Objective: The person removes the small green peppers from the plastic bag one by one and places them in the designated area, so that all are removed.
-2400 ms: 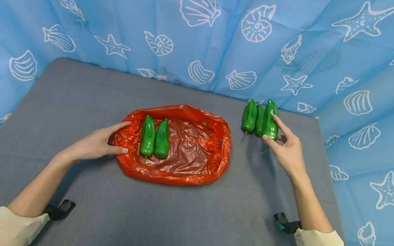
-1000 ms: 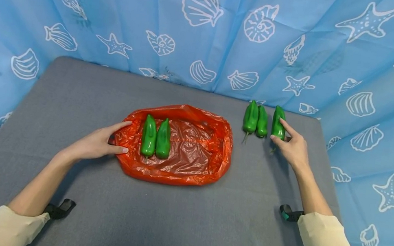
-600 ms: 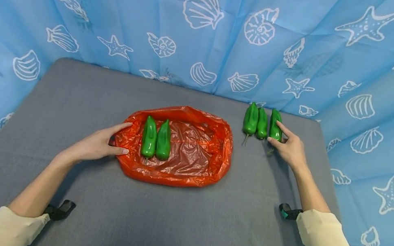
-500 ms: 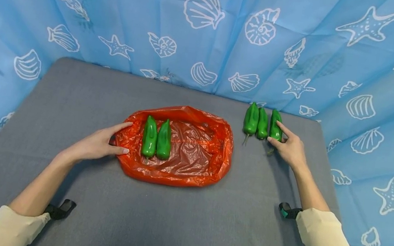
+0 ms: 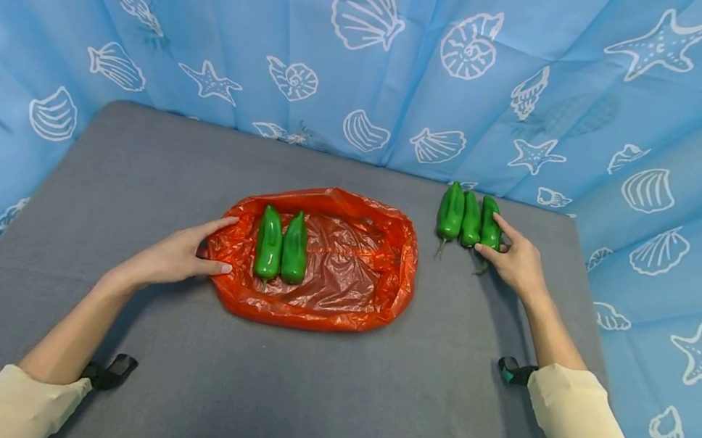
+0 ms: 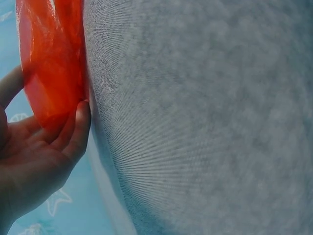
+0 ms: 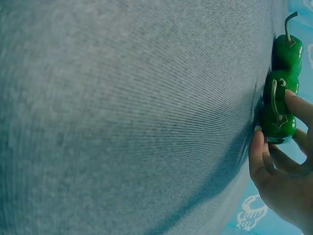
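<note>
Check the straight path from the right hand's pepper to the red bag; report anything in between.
The row's middle pepper and left pepper lie between the right pepper and the bag; past them, nothing visible blocks the way.

Head view bright, evenly lit; wrist views dimmer.
White highlights mark the glossy green peppers [image 5: 269, 245] and the crinkled, translucent red plastic bag [image 5: 312, 320]. Right wrist view: soft-edged shadow across the grey fabric-covered tabletop [image 7: 122, 122]. Left wrist view: tabletop blurred toward the right edge.
</note>
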`<action>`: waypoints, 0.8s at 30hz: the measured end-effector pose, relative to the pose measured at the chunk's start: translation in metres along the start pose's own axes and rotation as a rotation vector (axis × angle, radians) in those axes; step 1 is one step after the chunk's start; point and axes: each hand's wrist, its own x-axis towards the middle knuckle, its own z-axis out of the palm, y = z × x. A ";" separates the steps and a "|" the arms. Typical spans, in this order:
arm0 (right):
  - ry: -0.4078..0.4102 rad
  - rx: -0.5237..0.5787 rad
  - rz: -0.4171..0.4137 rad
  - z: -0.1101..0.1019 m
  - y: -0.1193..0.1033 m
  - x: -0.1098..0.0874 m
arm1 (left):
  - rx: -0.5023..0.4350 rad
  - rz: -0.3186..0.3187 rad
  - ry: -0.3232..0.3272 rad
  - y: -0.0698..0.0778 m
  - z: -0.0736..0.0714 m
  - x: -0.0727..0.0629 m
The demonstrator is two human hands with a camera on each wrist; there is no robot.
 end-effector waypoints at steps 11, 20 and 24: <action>-0.015 -0.004 -0.015 -0.002 0.001 0.003 | -0.005 0.000 -0.001 0.002 -0.001 0.000; -0.037 0.025 -0.030 -0.003 0.002 0.003 | -0.010 -0.005 0.001 0.002 -0.002 0.001; -0.046 0.036 -0.019 -0.002 0.002 0.001 | -0.010 -0.003 0.001 0.001 -0.002 0.001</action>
